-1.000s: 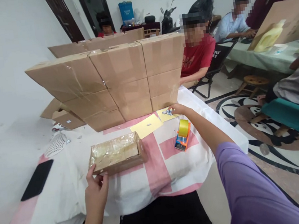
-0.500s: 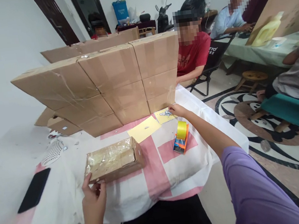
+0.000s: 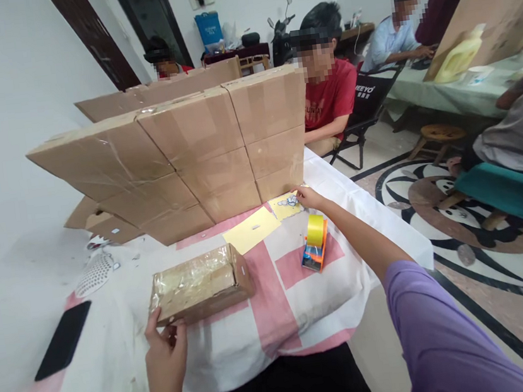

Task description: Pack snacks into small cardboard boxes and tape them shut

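Observation:
My left hand (image 3: 165,354) grips the near left corner of a small cardboard box (image 3: 198,284) wrapped in clear tape, lying on the pink and white cloth (image 3: 274,296). My right hand (image 3: 308,197) reaches far across the table, its fingers pinched on a small label (image 3: 289,201) lying on a yellow sheet (image 3: 286,205) at the foot of the box wall. A second yellow sheet (image 3: 251,229) lies beside it. A yellow tape dispenser (image 3: 315,241) with an orange and blue frame stands just under my right forearm.
A wall of stacked cardboard boxes (image 3: 190,157) crosses the back of the table. A black phone (image 3: 62,339) lies at the left. A person in a red shirt (image 3: 330,98) sits behind the boxes; other people sit at the right by a green table (image 3: 459,98).
The view has shifted slightly. Both hands stay where they were, the left on the box corner and the right on the label.

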Available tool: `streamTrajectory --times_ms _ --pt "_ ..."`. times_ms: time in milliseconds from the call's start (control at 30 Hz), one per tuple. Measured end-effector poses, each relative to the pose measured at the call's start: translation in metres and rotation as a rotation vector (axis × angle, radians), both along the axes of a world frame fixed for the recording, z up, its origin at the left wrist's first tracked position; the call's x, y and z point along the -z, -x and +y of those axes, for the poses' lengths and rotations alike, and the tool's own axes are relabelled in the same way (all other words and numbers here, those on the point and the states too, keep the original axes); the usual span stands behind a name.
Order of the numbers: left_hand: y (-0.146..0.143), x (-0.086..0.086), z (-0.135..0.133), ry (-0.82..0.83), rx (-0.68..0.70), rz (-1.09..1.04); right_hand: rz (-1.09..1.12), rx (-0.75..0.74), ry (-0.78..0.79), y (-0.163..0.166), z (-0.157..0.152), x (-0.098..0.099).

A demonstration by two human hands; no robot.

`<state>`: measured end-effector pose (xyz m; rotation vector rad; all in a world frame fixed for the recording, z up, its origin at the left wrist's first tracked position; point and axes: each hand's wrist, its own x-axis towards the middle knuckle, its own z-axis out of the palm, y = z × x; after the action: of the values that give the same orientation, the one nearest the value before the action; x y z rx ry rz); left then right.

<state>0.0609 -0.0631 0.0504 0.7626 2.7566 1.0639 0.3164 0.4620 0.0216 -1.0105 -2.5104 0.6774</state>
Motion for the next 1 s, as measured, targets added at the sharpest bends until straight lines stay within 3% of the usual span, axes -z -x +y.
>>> streamTrajectory --times_ms 267,700,1000 --pt "0.005 0.004 -0.002 0.032 -0.003 -0.019 -0.060 -0.060 -0.082 -0.006 0.004 0.008" --pt "0.004 0.002 -0.001 0.032 -0.013 -0.017 -0.230 -0.212 -0.152 -0.011 -0.008 -0.006" --pt "0.003 0.001 0.002 0.057 -0.026 -0.016 -0.200 -0.193 -0.152 -0.010 -0.011 -0.002"
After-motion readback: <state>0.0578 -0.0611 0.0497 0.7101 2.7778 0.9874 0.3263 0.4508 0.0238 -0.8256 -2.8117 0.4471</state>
